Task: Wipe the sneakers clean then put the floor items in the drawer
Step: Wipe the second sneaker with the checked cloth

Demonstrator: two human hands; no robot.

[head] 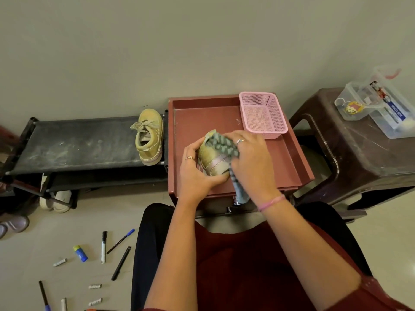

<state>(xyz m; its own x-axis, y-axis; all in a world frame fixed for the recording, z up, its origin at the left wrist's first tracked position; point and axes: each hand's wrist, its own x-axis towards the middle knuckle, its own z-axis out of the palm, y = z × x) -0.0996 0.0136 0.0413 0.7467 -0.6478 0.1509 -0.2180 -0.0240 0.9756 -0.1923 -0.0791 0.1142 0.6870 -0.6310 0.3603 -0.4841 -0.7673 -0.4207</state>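
My left hand (195, 173) grips a small yellow-green sneaker (212, 161) over the open red-brown drawer (289, 158). My right hand (251, 162) presses a grey patterned cloth (223, 145) against the sneaker's upper; a tail of the cloth hangs down past the drawer front. The second yellow sneaker (150, 136) stands on the black shoe rack (78, 144) at the left. On the floor at lower left lie pens (121, 262), a marker (103, 246), a blue glue stick (80, 253) and several small grey pieces (60, 261).
A pink mesh basket (262, 114) sits in the drawer's far right corner. A brown plastic stool (363, 153) at right carries clear plastic boxes (381, 108). White sandals (56, 200) lie under the rack, other shoes (13, 224) at far left. My legs fill the lower middle.
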